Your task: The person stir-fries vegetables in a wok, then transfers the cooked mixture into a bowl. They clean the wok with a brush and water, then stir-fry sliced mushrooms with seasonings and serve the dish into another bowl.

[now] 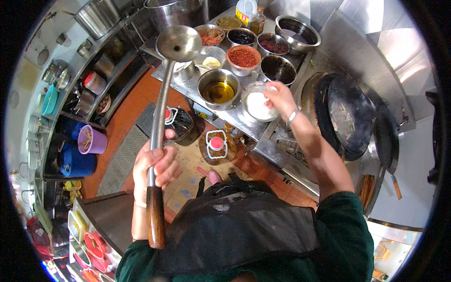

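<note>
My left hand (156, 162) is closed around the metal shaft of a long ladle (178, 43) with a dark wooden handle; its bowl is raised at the upper left and holds a small dark spot. My right hand (278, 98) reaches over a clear bowl of white powder (259, 105), fingers drawn together at its right side; whether they pinch anything cannot be told. Left of that bowl stands a steel bowl of yellow oil (218, 92). Behind are a bowl of chopped red chili (243, 58) and a steel bowl with dark residue (278, 70).
To the right, a wok (350, 112) holding food sits on the range. More seasoning bowls and a sauce bottle (258, 21) stand at the back. Large jugs with red caps (216, 142) are on the floor. A shelf (116, 74) with pots runs along the left.
</note>
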### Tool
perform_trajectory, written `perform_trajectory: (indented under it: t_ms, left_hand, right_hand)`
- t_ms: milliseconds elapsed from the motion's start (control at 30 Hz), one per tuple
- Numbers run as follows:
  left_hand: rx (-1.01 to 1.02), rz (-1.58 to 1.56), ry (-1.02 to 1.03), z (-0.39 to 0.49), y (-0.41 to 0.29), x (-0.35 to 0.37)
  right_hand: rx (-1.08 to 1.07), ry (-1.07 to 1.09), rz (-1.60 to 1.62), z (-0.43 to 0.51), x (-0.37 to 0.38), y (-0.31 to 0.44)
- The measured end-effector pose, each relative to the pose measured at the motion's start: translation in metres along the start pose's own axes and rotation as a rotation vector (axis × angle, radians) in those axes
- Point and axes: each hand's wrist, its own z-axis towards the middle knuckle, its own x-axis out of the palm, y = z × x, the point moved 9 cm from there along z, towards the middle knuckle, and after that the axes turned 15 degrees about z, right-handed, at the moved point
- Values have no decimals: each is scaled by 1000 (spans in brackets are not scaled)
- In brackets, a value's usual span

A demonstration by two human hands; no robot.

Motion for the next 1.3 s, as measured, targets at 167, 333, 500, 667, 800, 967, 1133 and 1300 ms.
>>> perform_trajectory:
  t_ms: [167, 333, 500, 667, 800, 967, 1133, 1300]
  left_hand:
    - [-162, -42, 105, 12, 3, -19]
    - [-236, -215, 147, 22, 4, -19]
    - [-310, -67, 24, 54, 7, -19]
    - [-325, -30, 54, 103, 14, -7]
    - [-399, 58, 119, 133, 22, 2]
    - [-485, 104, 224, 158, 29, 5]
    - [-559, -111, 400, 165, 21, 2]
    - [-593, -321, 488, 165, 0, -14]
  right_hand:
    - [-263, -28, -791, 102, 14, -10]
    - [-535, -348, -528, 123, -37, 19]
    - [-559, -580, -518, 115, -117, 54]
    - [-672, -390, -499, 99, -123, 88]
    - [-635, -333, -328, 77, -120, 121]
    - [-758, -265, -68, 37, -90, 166]
    - [-873, -187, -586, 3, -21, 166]
    - [-1145, -97, -658, -6, 19, 173]
